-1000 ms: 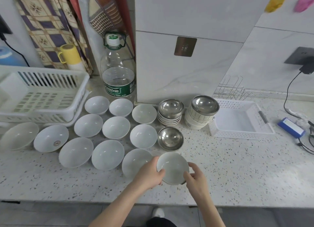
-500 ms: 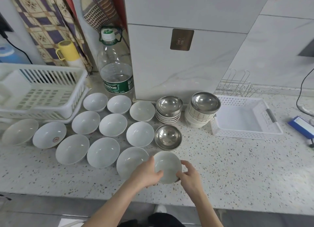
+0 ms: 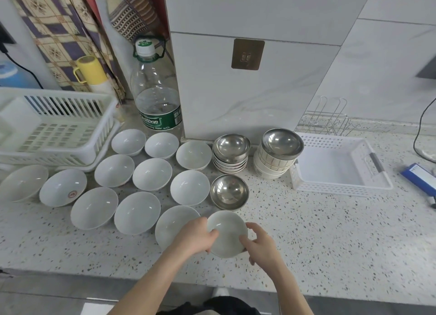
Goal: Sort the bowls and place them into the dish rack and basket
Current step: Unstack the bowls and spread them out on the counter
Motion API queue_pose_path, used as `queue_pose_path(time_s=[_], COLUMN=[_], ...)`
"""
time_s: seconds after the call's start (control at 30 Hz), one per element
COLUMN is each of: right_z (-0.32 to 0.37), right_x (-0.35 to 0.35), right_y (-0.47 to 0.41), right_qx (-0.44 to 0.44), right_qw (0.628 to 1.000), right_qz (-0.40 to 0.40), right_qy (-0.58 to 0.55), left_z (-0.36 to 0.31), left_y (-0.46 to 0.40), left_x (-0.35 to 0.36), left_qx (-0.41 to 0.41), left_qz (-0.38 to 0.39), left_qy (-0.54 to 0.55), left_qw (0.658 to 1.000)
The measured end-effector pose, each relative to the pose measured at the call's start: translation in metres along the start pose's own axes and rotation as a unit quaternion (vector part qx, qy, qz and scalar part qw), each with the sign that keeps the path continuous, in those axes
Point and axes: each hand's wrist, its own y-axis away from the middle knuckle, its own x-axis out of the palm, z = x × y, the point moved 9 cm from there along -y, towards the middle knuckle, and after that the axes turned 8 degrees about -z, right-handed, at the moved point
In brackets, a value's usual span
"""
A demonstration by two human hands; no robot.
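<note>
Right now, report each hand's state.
Left hand: grips the small white bowl by its left rim.
Right hand: grips the same bowl's right rim.

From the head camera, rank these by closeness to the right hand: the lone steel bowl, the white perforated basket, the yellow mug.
1. Lone steel bowl, just behind the right hand.
2. White perforated basket, back right.
3. Yellow mug, far back left.

Bare forearms, no sleeves; dark garment (image 3: 207, 306), white shoe (image 3: 220, 292) below.
</note>
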Motion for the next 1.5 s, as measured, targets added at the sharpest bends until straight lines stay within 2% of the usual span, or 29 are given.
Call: queue_pose_path(time_s=[0.1,0.23,0.33,0.43,0.57,0.83,1.07,1.33,1.5], right_z=[0.006,0.026,0.055,0.081,0.092,0.075,0.083,0.123,0.132], right_x=[-0.015,-0.050,-0.070,-0.085,-0.094,-0.092,-0.084,-0.075,-0.054], right_y=[-0.008,-0.023,-0.037,-0.052,-0.064,-0.083,-0.099,-0.126,-0.151], right_qx=[-0.003,-0.018,-0.042,-0.059,-0.063,-0.039,-0.043,-0.075,-0.041], right_qw=[0.998,0.994,0.994,0.994,0.995,0.996,0.996,0.990,0.992], right_qz=[0.003,-0.046,-0.067,-0.079,-0.073,-0.071,-0.064,-0.113,-0.114], right_qy=[0.055,0.102,0.080,0.041,0.021,-0.024,-0.037,-0.028,0.019], left_z=[0.001,-0.011,-0.028,-0.045,-0.061,-0.068,-0.064,-0.037,-0.016], left_y=[-0.008,-0.028,-0.054,-0.079,-0.107,-0.135,-0.134,-0.105,-0.082], left_x=[-0.010,-0.036,-0.058,-0.076,-0.083,-0.079,-0.091,-0.107,-0.116], left_qx=[-0.020,-0.031,-0.054,-0.079,-0.112,-0.101,-0.090,-0.074,-0.070], left_qz=[-0.028,-0.099,-0.121,-0.141,-0.143,-0.140,-0.169,-0.161,-0.180], left_qy=[0.035,0.131,0.269,0.345,0.362,0.407,0.445,0.548,0.583], left_qw=[0.999,0.986,0.954,0.925,0.914,0.897,0.875,0.817,0.789])
